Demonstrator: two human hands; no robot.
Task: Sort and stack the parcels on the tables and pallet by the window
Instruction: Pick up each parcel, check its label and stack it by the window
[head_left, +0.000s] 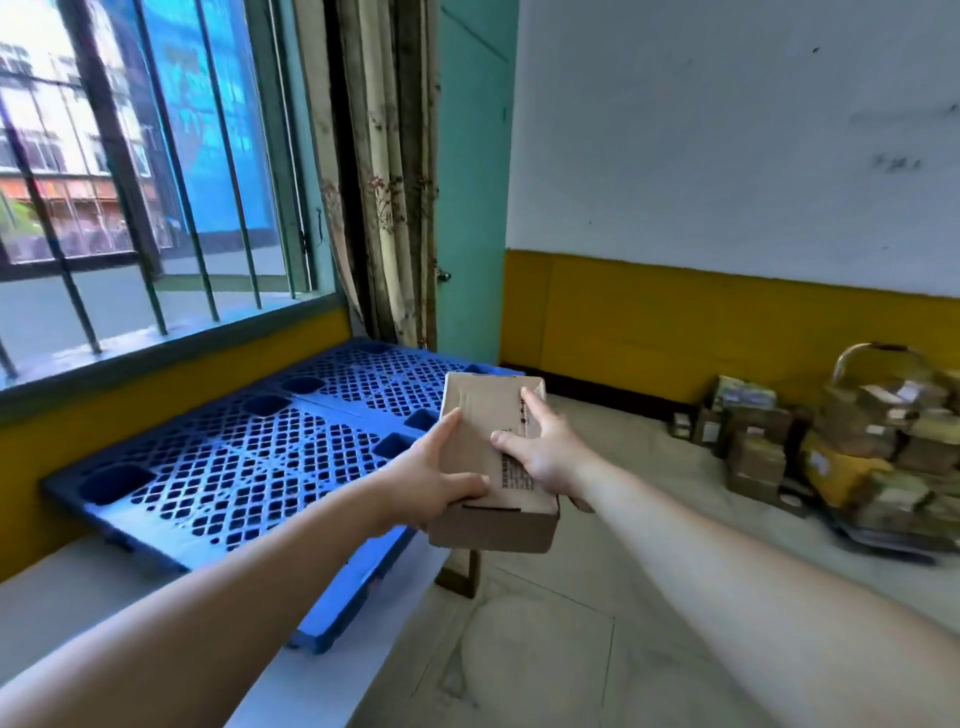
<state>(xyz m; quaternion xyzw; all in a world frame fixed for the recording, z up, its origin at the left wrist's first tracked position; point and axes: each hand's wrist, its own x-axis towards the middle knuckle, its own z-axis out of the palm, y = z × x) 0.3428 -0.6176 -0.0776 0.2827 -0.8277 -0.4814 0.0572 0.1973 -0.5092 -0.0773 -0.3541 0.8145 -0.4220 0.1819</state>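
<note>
A small brown cardboard parcel (480, 415) with a printed label is held in the air over the right edge of the blue plastic pallet (234, 457). My left hand (436, 475) grips its near left corner, thumb on top. My right hand (545, 447) grips its right side, with the thumb and a finger spread across the top face. The pallet lies on a white table (67, 597) under the barred window and carries nothing in view.
A heap of brown parcels with a yellow basket (852, 447) sits on the floor at the right by the yellow-and-white wall. A curtain (384, 182) and a teal door (475, 182) stand behind the pallet. Pale floor (571, 649) lies below my arms.
</note>
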